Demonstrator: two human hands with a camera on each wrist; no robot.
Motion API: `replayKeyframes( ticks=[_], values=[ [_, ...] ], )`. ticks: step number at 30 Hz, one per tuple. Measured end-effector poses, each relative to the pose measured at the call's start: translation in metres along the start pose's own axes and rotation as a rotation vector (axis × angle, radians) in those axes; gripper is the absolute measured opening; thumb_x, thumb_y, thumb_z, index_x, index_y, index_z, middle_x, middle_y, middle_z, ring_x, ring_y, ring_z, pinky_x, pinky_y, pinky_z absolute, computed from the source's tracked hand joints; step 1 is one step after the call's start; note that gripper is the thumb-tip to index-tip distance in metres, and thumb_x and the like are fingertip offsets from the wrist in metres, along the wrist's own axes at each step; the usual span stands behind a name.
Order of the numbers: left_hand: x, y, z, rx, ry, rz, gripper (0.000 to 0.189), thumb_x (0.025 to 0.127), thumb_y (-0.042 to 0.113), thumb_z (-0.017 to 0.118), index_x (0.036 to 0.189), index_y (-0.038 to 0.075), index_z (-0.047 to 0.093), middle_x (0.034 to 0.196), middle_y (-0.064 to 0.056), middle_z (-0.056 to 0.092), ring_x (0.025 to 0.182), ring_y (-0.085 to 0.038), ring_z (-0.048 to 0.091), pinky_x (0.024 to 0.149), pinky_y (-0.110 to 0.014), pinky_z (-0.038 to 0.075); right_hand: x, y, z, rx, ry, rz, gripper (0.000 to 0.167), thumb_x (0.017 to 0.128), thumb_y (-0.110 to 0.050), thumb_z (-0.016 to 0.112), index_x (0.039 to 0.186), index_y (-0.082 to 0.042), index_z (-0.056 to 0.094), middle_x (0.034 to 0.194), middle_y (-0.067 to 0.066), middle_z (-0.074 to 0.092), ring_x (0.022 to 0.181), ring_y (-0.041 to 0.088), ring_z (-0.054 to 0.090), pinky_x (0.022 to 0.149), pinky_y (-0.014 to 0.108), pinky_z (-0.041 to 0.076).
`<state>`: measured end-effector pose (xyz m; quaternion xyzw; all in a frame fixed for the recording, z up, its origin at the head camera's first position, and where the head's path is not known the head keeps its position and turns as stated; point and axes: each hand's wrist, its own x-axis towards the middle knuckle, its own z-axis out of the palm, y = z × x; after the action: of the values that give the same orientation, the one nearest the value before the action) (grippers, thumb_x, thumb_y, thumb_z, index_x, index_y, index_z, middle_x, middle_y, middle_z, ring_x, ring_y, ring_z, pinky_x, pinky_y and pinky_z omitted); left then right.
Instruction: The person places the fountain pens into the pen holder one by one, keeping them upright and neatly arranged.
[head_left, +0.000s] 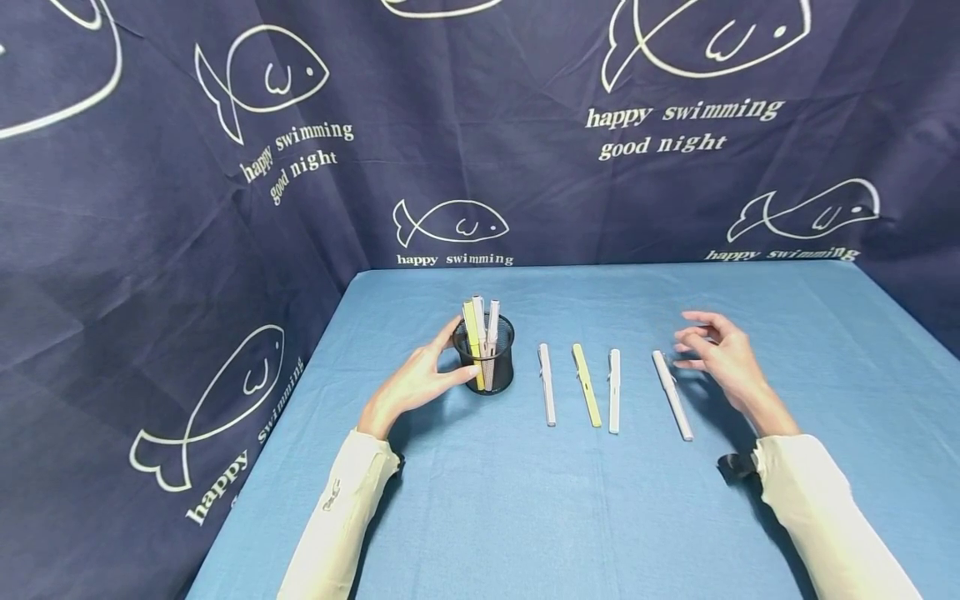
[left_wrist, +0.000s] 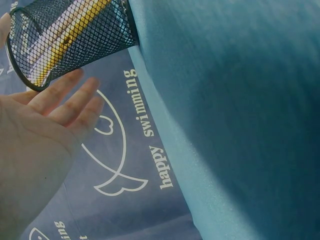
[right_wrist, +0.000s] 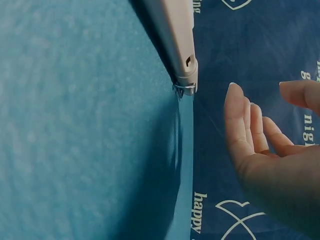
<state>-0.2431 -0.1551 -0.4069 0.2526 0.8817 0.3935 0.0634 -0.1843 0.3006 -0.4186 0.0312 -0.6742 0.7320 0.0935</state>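
Note:
A black mesh pen holder [head_left: 501, 375] stands upright on the table, with a yellow pen [head_left: 472, 329] and pale pens [head_left: 493, 321] leaning in it. My left hand [head_left: 422, 377] holds the holder from its left side, thumb in front and fingers toward the back. The left wrist view shows the mesh wall [left_wrist: 95, 47] beside those fingers. My right hand [head_left: 722, 357] hovers by the rightmost pale pen [head_left: 673, 396], fingers loosely bent around nothing. In the right wrist view a gap separates that pen [right_wrist: 177, 40] from the fingertips.
Between the holder and the rightmost pen lie a pale pinkish pen [head_left: 547, 385], another yellow pen [head_left: 587, 385] and a white pen [head_left: 615, 392], roughly side by side. A blue cloth [head_left: 525, 517] covers the table. Dark curtains [head_left: 555, 208] with fish drawings hang behind and at the left.

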Motion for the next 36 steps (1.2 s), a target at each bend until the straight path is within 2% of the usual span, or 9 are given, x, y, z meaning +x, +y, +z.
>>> replayKeyframes(
  ticks=[6, 13, 18, 21, 36],
  values=[
    [0.0000, -0.0002, 0.0002, 0.008, 0.002, -0.001, 0.093, 0.095, 0.052, 0.072, 0.167, 0.023, 0.020, 0.151, -0.016, 0.052, 0.145, -0.027, 0.042, 0.114, -0.055, 0.034, -0.0006, 0.0003, -0.0018, -0.032, -0.018, 0.039, 0.028, 0.102, 0.005, 0.055, 0.116, -0.019, 0.059, 0.091, -0.006, 0.070, 0.082, 0.009, 0.071, 0.069, 0.029, 0.060],
    [0.0006, 0.0007, 0.0000, -0.002, -0.002, -0.008, 0.093, 0.095, 0.049, 0.073, 0.167, 0.022, 0.020, 0.153, -0.017, 0.051, 0.145, -0.028, 0.041, 0.114, -0.056, 0.034, -0.0006, 0.0000, -0.0029, -0.181, -0.039, 0.115, 0.022, 0.104, -0.002, 0.057, 0.124, -0.009, 0.054, 0.094, -0.007, 0.068, 0.085, 0.010, 0.071, 0.072, 0.031, 0.060],
    [0.0003, 0.0006, -0.0001, -0.003, -0.005, -0.006, 0.093, 0.095, 0.049, 0.072, 0.167, 0.023, 0.019, 0.153, -0.018, 0.050, 0.146, -0.029, 0.040, 0.114, -0.056, 0.034, 0.0007, 0.0025, -0.0032, -0.270, -0.055, 0.139, 0.037, 0.105, -0.005, 0.054, 0.137, 0.010, 0.044, 0.098, -0.007, 0.067, 0.087, 0.009, 0.069, 0.075, 0.032, 0.060],
    [0.0002, 0.0005, 0.0002, 0.003, -0.005, -0.003, 0.094, 0.095, 0.049, 0.072, 0.167, 0.023, 0.019, 0.152, -0.018, 0.051, 0.145, -0.029, 0.041, 0.114, -0.056, 0.034, 0.0013, 0.0040, -0.0033, -0.297, -0.067, 0.149, 0.045, 0.106, -0.005, 0.052, 0.142, 0.016, 0.037, 0.099, -0.008, 0.066, 0.088, 0.009, 0.068, 0.076, 0.031, 0.060],
    [0.0002, -0.0001, 0.0010, 0.012, 0.000, -0.003, 0.095, 0.095, 0.050, 0.073, 0.167, 0.023, 0.019, 0.152, -0.017, 0.051, 0.145, -0.029, 0.042, 0.114, -0.056, 0.033, -0.0009, 0.0031, -0.0028, -0.323, -0.102, 0.217, 0.053, 0.105, -0.007, 0.051, 0.148, 0.018, 0.031, 0.106, -0.001, 0.063, 0.087, 0.010, 0.067, 0.077, 0.032, 0.060]
  ],
)
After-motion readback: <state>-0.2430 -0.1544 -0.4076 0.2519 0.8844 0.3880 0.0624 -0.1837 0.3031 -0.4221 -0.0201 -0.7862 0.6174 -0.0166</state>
